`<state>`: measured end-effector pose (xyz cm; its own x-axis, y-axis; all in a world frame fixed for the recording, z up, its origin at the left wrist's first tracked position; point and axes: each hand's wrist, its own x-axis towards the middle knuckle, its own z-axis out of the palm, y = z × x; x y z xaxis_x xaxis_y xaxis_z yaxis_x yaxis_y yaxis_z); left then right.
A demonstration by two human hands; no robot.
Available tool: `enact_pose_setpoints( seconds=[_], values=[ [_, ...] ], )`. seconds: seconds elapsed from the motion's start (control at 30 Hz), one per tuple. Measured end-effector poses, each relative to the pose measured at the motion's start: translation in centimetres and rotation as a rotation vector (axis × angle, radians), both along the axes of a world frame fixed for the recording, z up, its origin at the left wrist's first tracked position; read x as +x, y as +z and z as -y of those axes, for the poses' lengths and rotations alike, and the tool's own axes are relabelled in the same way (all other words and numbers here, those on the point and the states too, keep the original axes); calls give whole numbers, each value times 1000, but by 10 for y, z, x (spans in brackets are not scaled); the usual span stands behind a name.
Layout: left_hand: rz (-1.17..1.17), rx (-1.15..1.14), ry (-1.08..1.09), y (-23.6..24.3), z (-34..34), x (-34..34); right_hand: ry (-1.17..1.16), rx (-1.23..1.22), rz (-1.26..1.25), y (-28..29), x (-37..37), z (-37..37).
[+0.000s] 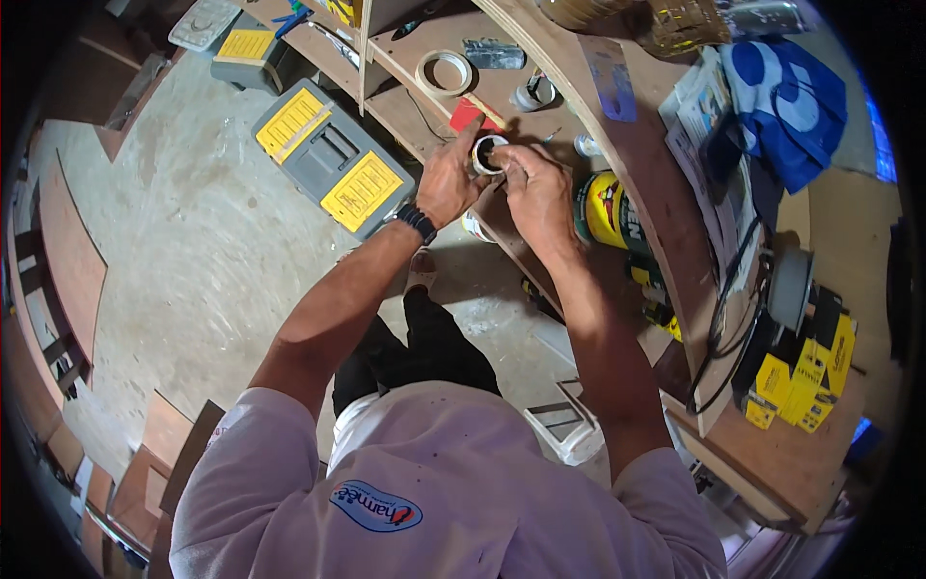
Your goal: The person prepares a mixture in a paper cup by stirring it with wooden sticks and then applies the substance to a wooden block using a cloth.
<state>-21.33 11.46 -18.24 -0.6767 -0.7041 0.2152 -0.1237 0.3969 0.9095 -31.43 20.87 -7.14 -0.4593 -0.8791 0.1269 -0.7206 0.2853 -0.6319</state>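
A small round container [479,168] with a white rim and a dark inside is held at the front edge of a wooden shelf. My left hand [449,181], with a black watch at the wrist, grips it from the left side. My right hand [536,188] is closed, its fingertips at the container's mouth; whatever they pinch is too small to make out. Just beyond my left fingers lies a red flat piece [464,116] beside a wooden stick-like handle [485,109]. Farther back on the shelf are a roll of tape [425,82] and a small cup [546,94] with a dark tool in it.
A grey toolbox [333,148] with yellow panels stands on the floor to the left. Right of my hands is a large green-and-yellow can [605,212] inside the shelving. A blue bag [786,106], newspapers [709,145] and yellow-black boxes [805,376] rest on the upper right surface.
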Motion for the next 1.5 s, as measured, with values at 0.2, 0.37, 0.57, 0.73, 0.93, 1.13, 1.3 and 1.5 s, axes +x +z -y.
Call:
enact_pose_setpoints(
  seconds=[0.2, 0.37, 0.57, 0.73, 0.93, 1.13, 1.3, 1.5],
  values=[
    [43, 31, 87, -47, 3, -39, -43, 42, 142, -36, -48, 18],
    [-42, 92, 103, -48, -4, -48, -62, 109, 234, -52, -74, 19],
    [-88, 146, 93, -40, -14, -58, 32, 74, 172, -49, -79, 24],
    [-124, 99, 105, -46, -8, -64, 41, 116, 149, -37, -77, 33],
    [-65, 36, 71, -53, 13, -69, 47, 108, 101, -36, -83, 47],
    [-40, 23, 61, -53, 45, -74, 98, 50, 22, -35, -93, 61],
    [-28, 95, 37, -44, 50, -69, 61, 17, 12, -37, -91, 64],
    [5, -137, 160, -51, 25, -72, 220, 231, -104, -32, -88, 66]
  ],
)
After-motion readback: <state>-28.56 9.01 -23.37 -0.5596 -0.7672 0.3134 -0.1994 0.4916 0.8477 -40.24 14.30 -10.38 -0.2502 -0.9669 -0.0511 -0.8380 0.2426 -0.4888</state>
